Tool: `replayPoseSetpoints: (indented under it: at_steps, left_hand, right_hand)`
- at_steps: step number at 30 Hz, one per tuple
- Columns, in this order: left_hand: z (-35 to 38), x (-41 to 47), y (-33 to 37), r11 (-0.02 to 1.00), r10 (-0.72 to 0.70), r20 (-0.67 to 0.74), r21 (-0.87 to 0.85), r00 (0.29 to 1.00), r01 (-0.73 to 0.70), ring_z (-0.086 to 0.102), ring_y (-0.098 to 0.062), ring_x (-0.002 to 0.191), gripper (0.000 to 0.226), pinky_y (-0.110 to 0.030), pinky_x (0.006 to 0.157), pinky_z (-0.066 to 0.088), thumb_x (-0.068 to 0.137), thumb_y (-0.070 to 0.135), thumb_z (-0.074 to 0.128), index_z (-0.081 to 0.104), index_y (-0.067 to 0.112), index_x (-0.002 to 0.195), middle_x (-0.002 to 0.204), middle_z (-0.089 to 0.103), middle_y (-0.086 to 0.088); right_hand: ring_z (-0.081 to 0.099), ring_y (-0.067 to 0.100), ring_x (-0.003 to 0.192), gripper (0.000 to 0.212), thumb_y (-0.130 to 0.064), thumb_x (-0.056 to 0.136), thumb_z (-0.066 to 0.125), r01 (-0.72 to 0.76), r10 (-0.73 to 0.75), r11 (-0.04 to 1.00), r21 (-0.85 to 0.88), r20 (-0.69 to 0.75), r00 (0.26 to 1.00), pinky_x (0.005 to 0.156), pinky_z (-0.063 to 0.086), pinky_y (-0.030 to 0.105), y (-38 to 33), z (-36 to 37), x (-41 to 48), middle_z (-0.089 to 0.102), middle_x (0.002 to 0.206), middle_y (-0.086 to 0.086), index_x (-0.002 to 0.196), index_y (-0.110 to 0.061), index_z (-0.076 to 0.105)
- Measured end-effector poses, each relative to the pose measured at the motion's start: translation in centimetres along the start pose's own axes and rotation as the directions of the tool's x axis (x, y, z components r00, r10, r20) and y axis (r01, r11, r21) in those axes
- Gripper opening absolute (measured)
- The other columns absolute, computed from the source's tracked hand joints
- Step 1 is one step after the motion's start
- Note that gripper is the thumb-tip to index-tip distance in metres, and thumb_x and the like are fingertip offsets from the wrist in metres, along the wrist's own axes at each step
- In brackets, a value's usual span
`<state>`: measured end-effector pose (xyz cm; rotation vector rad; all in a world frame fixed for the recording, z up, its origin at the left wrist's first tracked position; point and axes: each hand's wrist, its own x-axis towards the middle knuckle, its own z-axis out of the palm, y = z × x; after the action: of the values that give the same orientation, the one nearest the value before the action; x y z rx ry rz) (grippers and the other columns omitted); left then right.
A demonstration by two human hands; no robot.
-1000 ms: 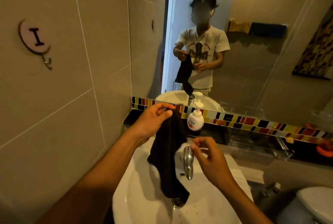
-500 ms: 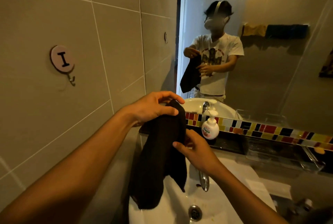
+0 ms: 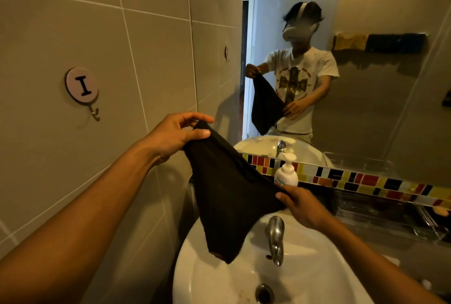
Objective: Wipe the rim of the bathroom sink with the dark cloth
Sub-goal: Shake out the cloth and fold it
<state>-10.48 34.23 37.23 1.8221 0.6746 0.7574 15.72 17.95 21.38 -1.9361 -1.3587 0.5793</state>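
White sink nearest, rim bare, drain in the bowl. Dark cloth hangs stretched above the basin, clear of the rim. Right hand pinches its lower corner just over the chrome faucet; left hand grips the upper corner, higher, near the tiled wall.

Risk: the trailing end could snag the faucet or sag into the bowl. A sweeping hand may knock the soap pump bottle on the ledge behind.
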Motion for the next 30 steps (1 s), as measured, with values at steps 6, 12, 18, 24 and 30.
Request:
replayPoseSetpoints:
  at_steps: [6,12,18,24,30]
  left_hand:
    - [-2.3,-0.1,-3.2,0.996,-0.013,-0.308,0.076,0.951,0.038,0.057,-0.011,0.087,0.023,-0.027,0.075,0.051,0.088,0.01,0.064,0.068,0.021,0.107,0.099,0.058,0.0]
    - [-1.4,-0.2,-5.0,0.972,-0.224,-0.511,-0.185,0.83,0.148,0.062,-0.02,0.088,0.027,-0.02,0.052,0.052,0.088,0.005,0.061,0.066,0.011,0.114,0.109,0.063,-0.012]
    - [3.0,-1.4,-3.7,0.944,-0.282,-0.475,-0.29,0.834,0.154,0.068,-0.026,0.089,0.011,-0.038,0.079,0.059,0.081,0.008,0.071,0.066,0.018,0.084,0.089,0.069,-0.007]
    - [6.4,-2.5,-2.2,0.929,-0.313,-0.471,-0.332,0.825,0.163,0.071,-0.033,0.092,0.013,-0.047,0.086,0.057,0.077,0.013,0.075,0.065,0.02,0.08,0.095,0.073,-0.014]
    - [7.4,-3.8,-1.3,0.913,-0.294,-0.426,-0.389,0.855,0.12,0.07,-0.023,0.086,0.012,-0.038,0.081,0.059,0.082,0.01,0.072,0.064,0.018,0.085,0.094,0.072,-0.011]
  right_hand:
    - [0.069,0.019,0.09,0.018,-0.028,0.092,0.057,0.007,0.025,0.949,0.316,-0.095,0.995,0.079,0.057,0.033,-2.9,-5.4,2.8,0.072,0.095,0.004,0.096,-0.017,0.069]
    - [0.065,0.02,0.089,0.017,-0.03,0.089,0.062,-0.064,0.148,0.854,0.516,-0.123,0.981,0.072,0.055,0.032,-8.0,-5.1,4.6,0.069,0.097,0.008,0.091,-0.014,0.069]
    - [0.07,0.021,0.09,0.017,-0.018,0.092,0.058,-0.051,0.066,0.841,0.539,-0.01,0.998,0.072,0.055,0.03,-13.0,-2.1,4.8,0.072,0.099,0.011,0.1,-0.006,0.068]
    - [0.073,0.012,0.08,0.008,-0.022,0.089,0.064,0.135,-0.15,0.891,0.434,0.0,0.989,0.071,0.057,0.021,-14.8,0.3,3.6,0.077,0.082,-0.003,0.088,-0.021,0.072]
    - [0.073,0.009,0.079,0.01,-0.022,0.086,0.065,0.217,-0.213,0.854,0.474,-0.062,0.975,0.068,0.057,0.019,-15.7,0.9,2.6,0.077,0.08,-0.005,0.09,-0.017,0.073]
